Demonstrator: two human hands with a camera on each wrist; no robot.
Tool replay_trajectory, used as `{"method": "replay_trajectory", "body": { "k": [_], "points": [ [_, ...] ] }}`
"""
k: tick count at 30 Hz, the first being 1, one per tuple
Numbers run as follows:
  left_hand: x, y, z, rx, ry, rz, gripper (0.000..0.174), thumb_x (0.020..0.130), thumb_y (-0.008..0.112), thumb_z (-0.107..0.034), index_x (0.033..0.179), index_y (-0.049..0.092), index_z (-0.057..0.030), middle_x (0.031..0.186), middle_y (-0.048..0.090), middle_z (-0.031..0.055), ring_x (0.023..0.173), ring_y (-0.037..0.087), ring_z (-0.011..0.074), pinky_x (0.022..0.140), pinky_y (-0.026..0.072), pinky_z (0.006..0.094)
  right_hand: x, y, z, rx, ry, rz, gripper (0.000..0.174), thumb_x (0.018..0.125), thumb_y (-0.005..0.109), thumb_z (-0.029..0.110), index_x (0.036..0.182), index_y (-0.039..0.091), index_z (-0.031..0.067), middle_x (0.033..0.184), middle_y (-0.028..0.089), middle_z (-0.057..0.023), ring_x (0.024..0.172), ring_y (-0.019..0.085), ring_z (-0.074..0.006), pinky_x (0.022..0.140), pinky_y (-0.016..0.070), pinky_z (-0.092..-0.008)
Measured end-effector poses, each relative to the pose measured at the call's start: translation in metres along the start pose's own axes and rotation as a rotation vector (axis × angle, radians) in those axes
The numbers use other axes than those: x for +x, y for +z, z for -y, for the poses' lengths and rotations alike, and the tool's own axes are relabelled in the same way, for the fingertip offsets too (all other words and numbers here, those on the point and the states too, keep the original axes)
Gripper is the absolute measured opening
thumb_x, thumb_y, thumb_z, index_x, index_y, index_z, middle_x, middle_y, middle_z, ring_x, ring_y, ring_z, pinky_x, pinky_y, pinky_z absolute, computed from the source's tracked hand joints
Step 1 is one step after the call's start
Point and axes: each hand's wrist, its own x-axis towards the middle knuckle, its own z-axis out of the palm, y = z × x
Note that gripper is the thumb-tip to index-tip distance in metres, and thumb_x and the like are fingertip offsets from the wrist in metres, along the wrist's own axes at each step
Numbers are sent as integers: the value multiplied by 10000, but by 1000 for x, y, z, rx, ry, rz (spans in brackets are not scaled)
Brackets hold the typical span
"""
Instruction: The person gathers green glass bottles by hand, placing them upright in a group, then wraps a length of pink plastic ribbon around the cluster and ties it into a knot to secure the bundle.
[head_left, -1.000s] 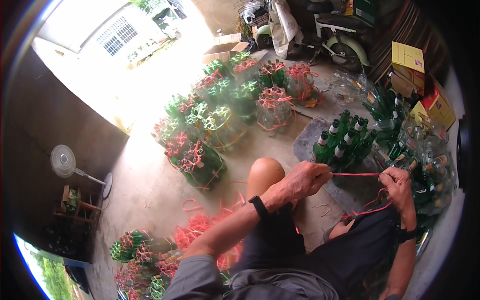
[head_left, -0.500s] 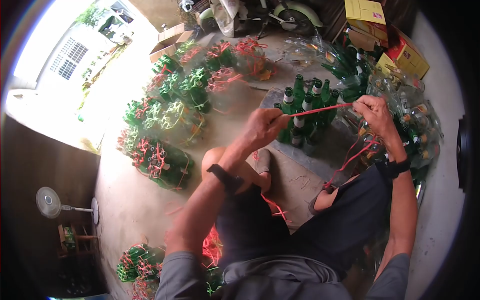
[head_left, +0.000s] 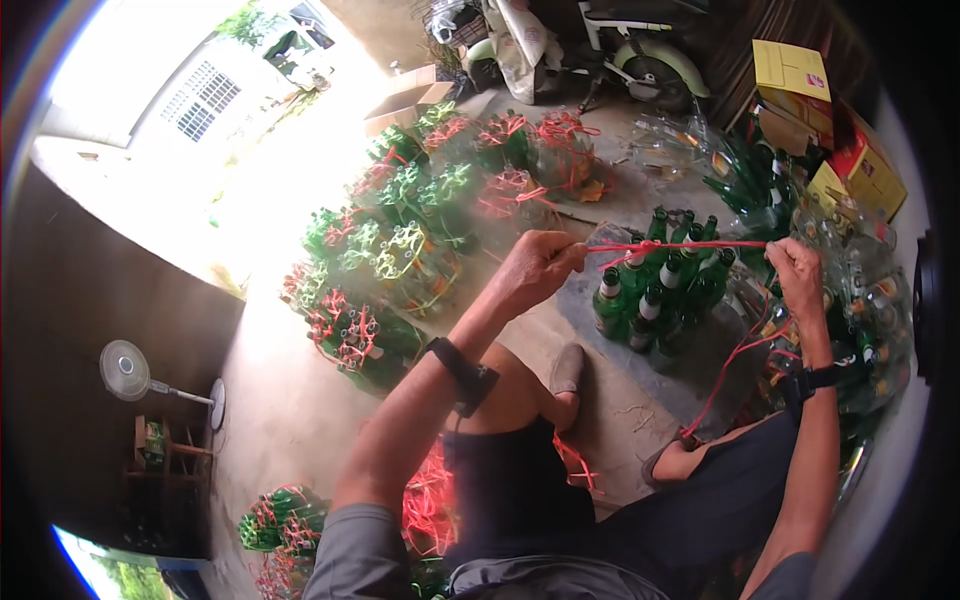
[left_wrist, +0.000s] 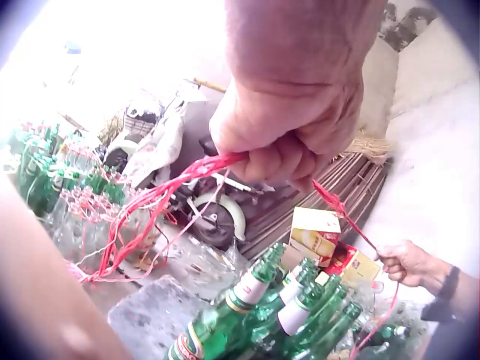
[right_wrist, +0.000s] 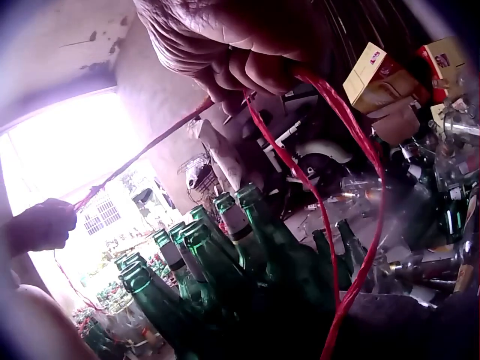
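In the head view a red plastic string (head_left: 715,244) runs nearly level between the two hands, with a knot left of its middle. My left hand (head_left: 540,268) grips one end with curled fingers; a loose loop of string hangs from it in the left wrist view. My right hand (head_left: 797,275) pinches the other end, and slack strands drop from it toward the foot. Below and behind the string stands a cluster of upright green bottles (head_left: 643,308), some with white neck labels, on a dark slab (head_left: 590,335).
Tied bundles of bottles (head_left: 385,340) stand on the floor to the left. A heap of loose bottles (head_left: 850,290) lies at the right by the wall, below yellow and red boxes (head_left: 790,75). A tangle of red string (head_left: 430,505) lies by the left leg.
Both hands have moved forward and upward, so the string now passes over the bottle cluster. The span between the hands has widened, and a knot shows in it.
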Motion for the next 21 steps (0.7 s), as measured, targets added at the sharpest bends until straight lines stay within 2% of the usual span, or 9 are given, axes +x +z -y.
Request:
{"method": "replay_trajectory", "body": {
  "k": [6, 10, 12, 14, 15, 16, 17, 19, 21],
  "points": [
    [-30, -51, -32, 85, -188, 97, 308, 983, 576, -252, 854, 661, 15, 700, 567, 14, 680, 485, 81, 615, 409, 282, -28, 14, 55, 73, -46, 109, 214, 950, 613, 137, 794, 612, -10, 636, 461, 55, 604, 416, -39, 536, 355, -245],
    [-68, -89, -26, 118, -117, 134, 300, 976, 578, -249, 845, 659, 10, 680, 536, -11, 657, 463, 66, 587, 393, 274, -42, 26, 96, 168, -107, 221, 164, 930, 631, 88, 809, 614, -22, 632, 466, 26, 602, 415, -55, 554, 355, -248],
    [-92, -106, -34, 222, -271, 181, 306, 973, 582, -253, 834, 654, 9, 668, 512, -19, 650, 448, 58, 574, 383, 273, -53, 35, 121, 129, -202, 231, 114, 905, 655, 70, 821, 650, -6, 599, 494, -15, 572, 439, -68, 522, 371, -271],
    [-111, -125, -42, 314, -386, 255, 305, 973, 583, -251, 838, 665, 9, 666, 529, -14, 655, 458, 54, 575, 387, 271, -63, 44, 137, 183, -206, 352, 93, 894, 664, 60, 827, 663, -5, 583, 513, -45, 538, 455, -82, 498, 381, -288],
    [-123, -135, -45, 296, -469, 264, 307, 972, 584, -254, 844, 678, 9, 672, 564, 1, 663, 488, 65, 587, 404, 279, -69, 48, 143, 233, -234, 385, 81, 889, 666, 54, 832, 668, -4, 593, 533, -69, 528, 476, -104, 499, 395, -297],
    [-133, -144, -49, 330, -460, 277, 299, 971, 581, -243, 842, 684, 7, 671, 582, 15, 652, 504, 79, 591, 422, 292, -73, 52, 150, 283, -263, 416, 70, 884, 668, 49, 837, 673, -3, 602, 552, -94, 517, 497, -127, 499, 408, -306],
    [-143, -152, -53, 370, -430, 287, 290, 967, 582, -235, 839, 686, 4, 676, 595, 23, 651, 516, 89, 595, 430, 298, -76, 52, 161, 262, -296, 454, 50, 873, 668, 42, 840, 677, 5, 639, 597, -130, 525, 566, -226, 514, 441, -334],
    [-163, -167, -65, 413, -402, 296, 281, 963, 583, -228, 837, 687, 1, 681, 608, 32, 649, 528, 99, 600, 438, 304, -86, 62, 166, 295, -357, 470, 56, 872, 674, 62, 840, 679, 16, 657, 612, -132, 553, 591, -265, 523, 457, -349],
    [-180, -178, -80, 455, -469, 392, 247, 949, 592, -205, 840, 695, -9, 706, 641, 54, 651, 552, 111, 611, 451, 305, -96, 72, 171, 328, -416, 480, 63, 871, 679, 81, 840, 680, 26, 675, 628, -134, 581, 616, -304, 531, 474, -363]
  ]
}}
